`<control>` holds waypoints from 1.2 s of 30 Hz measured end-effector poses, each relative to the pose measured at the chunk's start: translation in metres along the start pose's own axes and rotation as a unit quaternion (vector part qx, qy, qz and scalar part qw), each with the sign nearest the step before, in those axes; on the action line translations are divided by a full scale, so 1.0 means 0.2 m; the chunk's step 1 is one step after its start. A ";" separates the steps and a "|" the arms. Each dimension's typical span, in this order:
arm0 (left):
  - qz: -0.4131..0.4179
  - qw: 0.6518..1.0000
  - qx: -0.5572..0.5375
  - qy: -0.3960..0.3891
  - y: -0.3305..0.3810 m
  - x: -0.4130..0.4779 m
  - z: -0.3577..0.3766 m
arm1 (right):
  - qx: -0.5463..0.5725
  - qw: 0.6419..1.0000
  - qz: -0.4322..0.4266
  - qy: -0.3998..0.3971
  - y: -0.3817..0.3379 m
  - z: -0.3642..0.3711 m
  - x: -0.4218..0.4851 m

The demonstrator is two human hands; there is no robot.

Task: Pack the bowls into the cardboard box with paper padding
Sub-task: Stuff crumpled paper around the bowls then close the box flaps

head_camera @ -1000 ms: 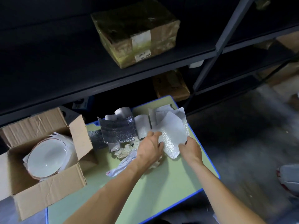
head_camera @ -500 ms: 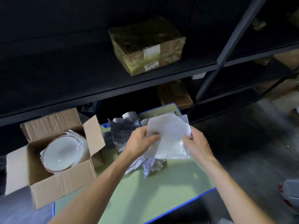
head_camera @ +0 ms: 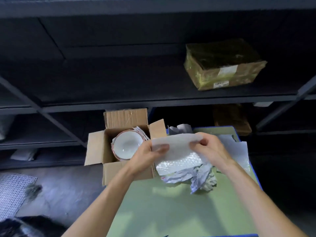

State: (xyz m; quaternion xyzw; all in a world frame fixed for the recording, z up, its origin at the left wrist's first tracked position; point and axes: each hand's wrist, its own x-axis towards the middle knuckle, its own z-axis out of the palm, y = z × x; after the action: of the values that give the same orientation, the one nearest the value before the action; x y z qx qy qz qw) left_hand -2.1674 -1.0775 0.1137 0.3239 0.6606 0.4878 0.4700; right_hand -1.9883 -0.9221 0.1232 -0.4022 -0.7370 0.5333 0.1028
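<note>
Green tabletop, pinched bubble wrap, round bowl in corrugated box

Pretty dim shot overall. The dark metal shelving filling the upper half is nearly black, with barely any detail. The brightest stuff sits lower middle: the pale green surface catches soft light that seems to come from overhead, patchy with faint shadows. The white bubble-wrap sheet glints a bit. Everything's soft, and the left hand and right hand smear at the fingers. Shelf lines slant and bow toward the side edges, and the lower left corner is mush.
</note>
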 end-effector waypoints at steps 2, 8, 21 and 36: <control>0.010 0.997 0.046 0.054 -0.02 -0.05 -0.12 | -0.014 1.000 -0.019 -0.007 -0.07 0.08 0.05; -0.003 0.961 0.156 0.228 0.06 -0.20 -0.53 | -0.071 0.995 -0.067 -0.009 -0.20 0.36 0.20; -0.143 0.889 0.390 0.190 0.26 -0.24 -0.86 | -0.373 0.901 -0.196 -0.104 -0.26 0.82 0.28; -0.153 0.835 0.519 0.099 0.19 -0.07 -0.77 | -0.444 0.847 -0.276 -0.100 -0.18 0.88 0.28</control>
State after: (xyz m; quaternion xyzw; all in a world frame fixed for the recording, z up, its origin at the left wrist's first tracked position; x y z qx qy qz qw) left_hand -2.3075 -1.1301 0.1666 0.3655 0.9007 0.0243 0.2335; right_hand -2.1441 -1.0098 0.0661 -0.1293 -0.9820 0.1366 -0.0181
